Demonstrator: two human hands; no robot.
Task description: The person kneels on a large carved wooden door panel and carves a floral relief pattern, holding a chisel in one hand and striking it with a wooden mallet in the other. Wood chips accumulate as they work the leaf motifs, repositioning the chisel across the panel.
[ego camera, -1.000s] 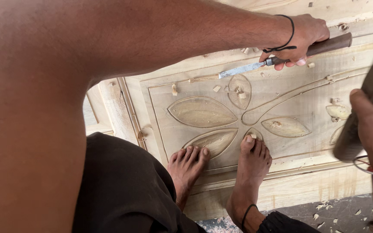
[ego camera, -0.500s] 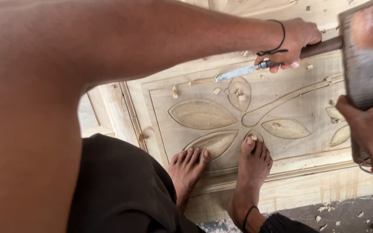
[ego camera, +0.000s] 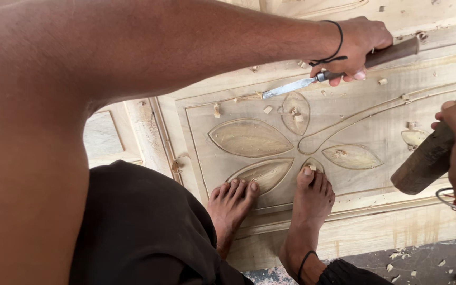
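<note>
Grey floor [ego camera: 423, 258] strewn with pale wood shavings [ego camera: 399, 256], lit by soft daylight.

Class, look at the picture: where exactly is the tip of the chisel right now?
In the head view, the chisel tip rests upper centre on the wooden panel, just left of the upper carved leaf; the left hand holds its handle.

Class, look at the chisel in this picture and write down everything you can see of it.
The chisel has a narrow, flat, grey metal blade, a short metal collar and a dark brown wooden handle. It lies nearly level, slightly tilted, its tip pointing left and down at the top of a leaf shape cut into the pale wooden panel. The left hand wraps the handle near the collar; the handle's butt sticks out to the right.
</note>
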